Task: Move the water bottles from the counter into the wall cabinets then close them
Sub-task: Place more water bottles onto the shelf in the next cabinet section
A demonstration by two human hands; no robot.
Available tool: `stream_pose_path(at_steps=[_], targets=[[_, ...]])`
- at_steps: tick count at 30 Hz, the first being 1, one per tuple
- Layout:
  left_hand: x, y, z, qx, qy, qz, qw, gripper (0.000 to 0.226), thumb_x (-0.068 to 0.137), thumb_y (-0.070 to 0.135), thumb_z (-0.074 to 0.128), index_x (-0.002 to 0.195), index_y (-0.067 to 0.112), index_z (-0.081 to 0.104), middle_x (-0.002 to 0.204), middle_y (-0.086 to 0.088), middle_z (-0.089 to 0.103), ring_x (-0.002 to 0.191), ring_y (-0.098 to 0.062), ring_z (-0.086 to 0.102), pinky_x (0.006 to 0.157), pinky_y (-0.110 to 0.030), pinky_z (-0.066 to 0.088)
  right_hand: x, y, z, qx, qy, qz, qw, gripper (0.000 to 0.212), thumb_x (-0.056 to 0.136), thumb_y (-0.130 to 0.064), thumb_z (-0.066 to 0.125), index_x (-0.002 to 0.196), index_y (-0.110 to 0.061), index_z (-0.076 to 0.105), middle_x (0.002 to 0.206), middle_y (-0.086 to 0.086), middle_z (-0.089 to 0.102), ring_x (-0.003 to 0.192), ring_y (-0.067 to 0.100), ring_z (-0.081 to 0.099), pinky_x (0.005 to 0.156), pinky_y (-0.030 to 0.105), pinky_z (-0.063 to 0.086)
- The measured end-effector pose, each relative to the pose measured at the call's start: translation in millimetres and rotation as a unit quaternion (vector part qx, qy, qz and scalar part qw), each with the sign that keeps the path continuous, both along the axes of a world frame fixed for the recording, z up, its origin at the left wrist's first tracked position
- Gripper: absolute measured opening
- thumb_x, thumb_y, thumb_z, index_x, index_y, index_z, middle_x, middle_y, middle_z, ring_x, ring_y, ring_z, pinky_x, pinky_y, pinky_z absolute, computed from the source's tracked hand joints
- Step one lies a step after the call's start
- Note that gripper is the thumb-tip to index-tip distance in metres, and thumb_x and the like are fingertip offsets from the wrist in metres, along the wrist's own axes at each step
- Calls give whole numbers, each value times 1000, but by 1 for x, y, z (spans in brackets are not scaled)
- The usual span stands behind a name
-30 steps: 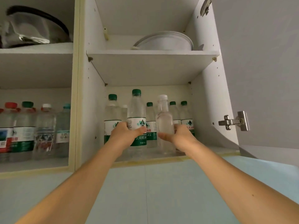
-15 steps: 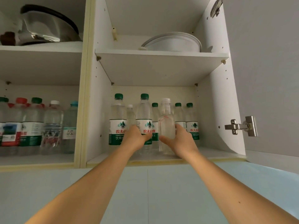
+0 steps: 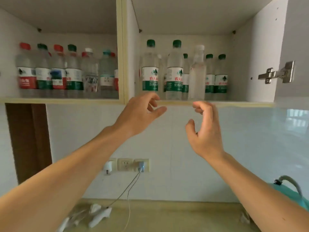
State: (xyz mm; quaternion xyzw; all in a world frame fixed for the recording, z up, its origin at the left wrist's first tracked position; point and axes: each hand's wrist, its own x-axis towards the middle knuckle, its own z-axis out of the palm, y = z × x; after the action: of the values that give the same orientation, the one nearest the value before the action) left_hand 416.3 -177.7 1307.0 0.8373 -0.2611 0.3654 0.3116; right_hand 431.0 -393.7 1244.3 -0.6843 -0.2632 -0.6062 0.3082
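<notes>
From the head camera, we judge the stocking step for this pair of bottles is finished and we are between moves: our left hand (image 3: 140, 113) and right hand (image 3: 204, 129) both hang in front of the tiled wall, just below the lip of the right wall cabinet (image 3: 217, 103), and neither has anything in it. The left hand's fingers are loosely curled with the thumb stretched forward, touching nothing; the right hand's fingers are half bent, thumb apart, also touching nothing. Up on the shelf the green-capped bottle (image 3: 174, 71) and the clear white-capped bottle (image 3: 198, 72) stand upright side by side near the front edge, with more bottles behind and beside them. The left cabinet (image 3: 120, 47) holds its own row of red-capped and green-capped bottles (image 3: 58, 71). The right cabinet's door (image 3: 297, 47) stands open, its hinge (image 3: 275, 74) plain to see. Down on the counter (image 3: 167, 218) we see only a white plug with a cable and something crumpled and pale; no bottle shows in the strip we can see, though much of the counter lies out of view. So next we either look down for any bottles left, or, if none remain, reach our right hand to that door and swing it closed, then deal with the left cabinet, whose door is out of sight.
</notes>
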Motion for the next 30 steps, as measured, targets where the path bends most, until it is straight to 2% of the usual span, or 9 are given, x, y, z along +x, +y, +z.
stream_pose_path(at_steps=[4,8,11,13,15,18,22,27,30], targets=[[-10,26,-77,0,97,6,995,37,92,50,68,120,26,62,101,14,66,90,-1,64,71,-9,45,-28,20,-69,-15,112,36,993,35,83,-8,54,118,-7,57,116,0,54,99,23,58,85,27,48],[-26,45,-183,-11,217,7,976,36,89,48,72,117,27,63,98,14,67,87,2,63,70,-7,47,-44,33,-153,-40,291,23,956,27,87,-9,57,113,-11,63,111,0,59,103,20,57,82,41,55],[-49,59,-280,96,365,17,926,51,88,50,73,130,25,59,114,11,64,103,-7,63,85,-22,50,-63,41,-224,-108,469,-11,876,29,91,-16,61,120,-15,65,116,3,62,115,24,53,96,36,48],[-70,71,-344,163,451,27,877,64,87,48,74,141,21,54,133,6,59,121,-13,57,96,-25,44,-83,47,-274,-139,566,-13,813,35,93,-23,62,128,-17,62,124,4,60,121,25,51,102,32,41],[-89,83,-395,196,495,35,846,69,87,46,75,146,21,49,144,2,51,131,-16,49,105,-28,40,-105,54,-319,-146,632,6,761,40,95,-28,62,134,-17,59,130,4,57,126,24,48,107,34,39],[-107,95,-448,247,489,58,834,77,83,45,78,149,23,44,152,2,40,141,-20,35,113,-37,35,-129,65,-369,-147,684,24,714,48,97,-30,62,142,-18,52,141,3,51,133,24,42,109,33,36],[-118,104,-491,288,481,94,823,106,73,56,80,158,26,24,160,3,24,148,-27,17,122,-47,21,-147,79,-412,-178,705,46,685,54,99,-28,60,151,-25,45,157,-3,39,140,25,32,114,33,29],[-130,95,-521,298,450,107,835,111,67,68,79,155,29,23,156,-2,21,145,-31,14,121,-49,18,-159,75,-441,-247,727,86,635,59,98,-36,60,153,-35,39,162,-11,34,155,19,8,123,37,20],[-140,78,-530,285,417,115,856,115,70,73,72,158,29,13,153,-4,20,147,-33,12,124,-53,10,-164,60,-446,-228,739,70,631,62,98,-40,59,154,-39,34,162,-6,35,156,16,7,121,38,23]])
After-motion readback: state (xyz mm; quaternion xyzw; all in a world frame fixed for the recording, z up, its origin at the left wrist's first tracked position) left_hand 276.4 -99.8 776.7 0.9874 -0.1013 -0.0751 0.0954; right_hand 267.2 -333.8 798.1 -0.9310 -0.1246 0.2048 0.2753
